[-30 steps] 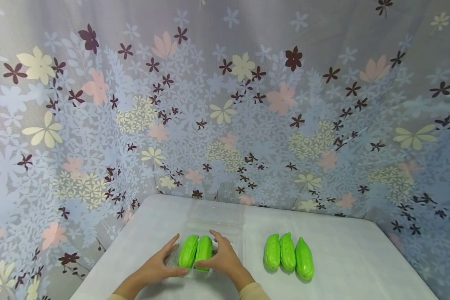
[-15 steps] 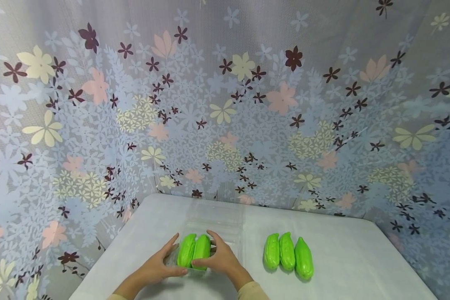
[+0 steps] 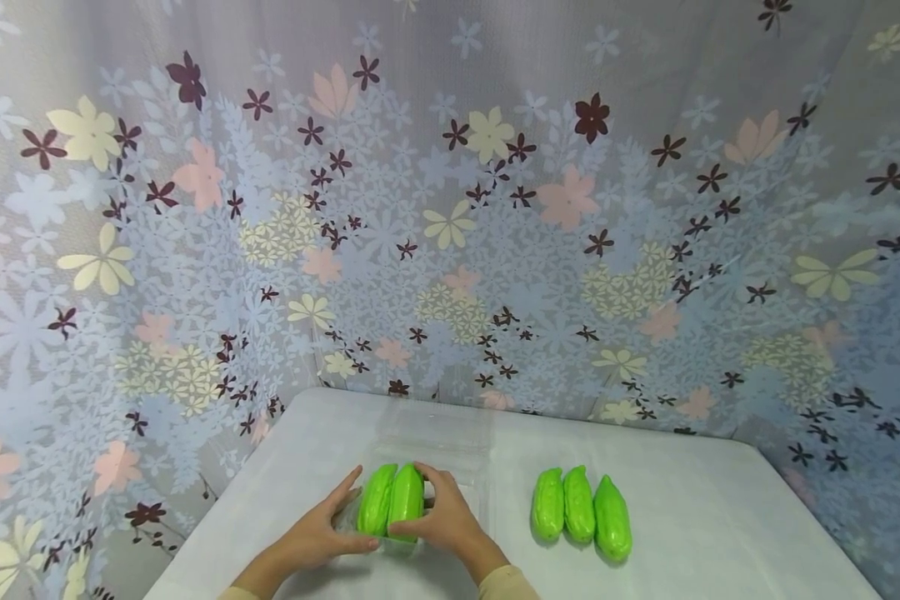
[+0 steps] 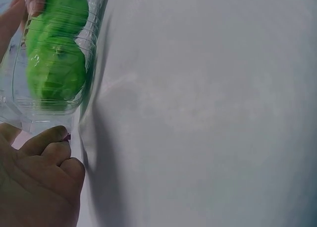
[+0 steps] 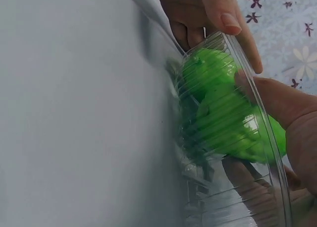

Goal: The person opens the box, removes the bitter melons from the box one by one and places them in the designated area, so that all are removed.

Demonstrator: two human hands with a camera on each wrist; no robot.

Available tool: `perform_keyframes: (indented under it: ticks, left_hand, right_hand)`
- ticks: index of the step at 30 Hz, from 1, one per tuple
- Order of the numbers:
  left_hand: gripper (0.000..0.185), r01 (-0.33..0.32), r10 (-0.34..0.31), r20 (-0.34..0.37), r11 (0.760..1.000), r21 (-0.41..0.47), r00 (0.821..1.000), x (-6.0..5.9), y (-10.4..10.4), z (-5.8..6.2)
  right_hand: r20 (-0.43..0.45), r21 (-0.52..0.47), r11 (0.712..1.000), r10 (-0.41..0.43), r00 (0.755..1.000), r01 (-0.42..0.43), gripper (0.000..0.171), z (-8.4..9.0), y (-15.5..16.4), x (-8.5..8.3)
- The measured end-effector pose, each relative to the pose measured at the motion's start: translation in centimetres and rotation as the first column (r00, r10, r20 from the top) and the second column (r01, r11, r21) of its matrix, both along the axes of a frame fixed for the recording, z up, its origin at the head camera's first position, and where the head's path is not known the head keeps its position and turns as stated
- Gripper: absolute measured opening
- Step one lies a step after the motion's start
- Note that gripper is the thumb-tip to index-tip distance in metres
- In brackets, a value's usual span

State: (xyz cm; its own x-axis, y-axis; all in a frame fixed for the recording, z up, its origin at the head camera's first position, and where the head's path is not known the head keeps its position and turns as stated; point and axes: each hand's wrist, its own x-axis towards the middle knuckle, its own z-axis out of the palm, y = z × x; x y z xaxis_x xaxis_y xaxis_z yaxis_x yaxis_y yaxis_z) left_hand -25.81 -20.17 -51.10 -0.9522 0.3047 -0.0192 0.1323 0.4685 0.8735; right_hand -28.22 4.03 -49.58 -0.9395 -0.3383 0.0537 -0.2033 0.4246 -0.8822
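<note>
A clear plastic clamshell box (image 5: 220, 204) lies on the table in front of me. Two glossy bright green cucumber-shaped pieces sit side by side in it, a left one (image 3: 376, 502) and a right one (image 3: 405, 505). My left hand (image 3: 317, 533) holds the box at its left end, thumb at the near edge and fingers toward the far side. In the right wrist view its thumb lies over the rim. My right hand (image 3: 446, 518) reaches into the box and grips the right piece between thumb and fingers; part of those fingers is hidden behind it.
Several more green pieces lie in a row to the right: one (image 3: 548, 505), a middle one (image 3: 579, 505) and an outer one (image 3: 612, 520). The box's clear lid (image 3: 435, 427) lies folded back on the white table (image 3: 705, 508). A flowered curtain (image 3: 495, 208) hangs behind.
The right green piece has shifted left in my right hand, so the gap between the two pieces has narrowed. My left hand stays at the box, and the head view has shifted slightly.
</note>
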Motion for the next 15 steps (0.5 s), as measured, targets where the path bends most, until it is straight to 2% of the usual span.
perform_keyframes:
  ticks: [8,15]
  left_hand:
    - [0.114,0.003,-0.003,-0.016,1.0,-0.001,1.0,-0.14,0.0,-0.06]
    - [0.113,0.019,-0.019,-0.013,1.0,0.02,1.0,-0.01,-0.04,0.23]
  right_hand:
    - [0.027,-0.076,0.997,0.009,1.0,-0.007,0.096,0.34,0.11,0.04]
    - [0.012,-0.11,0.994,-0.002,1.0,0.003,0.094,0.58,0.4,0.25]
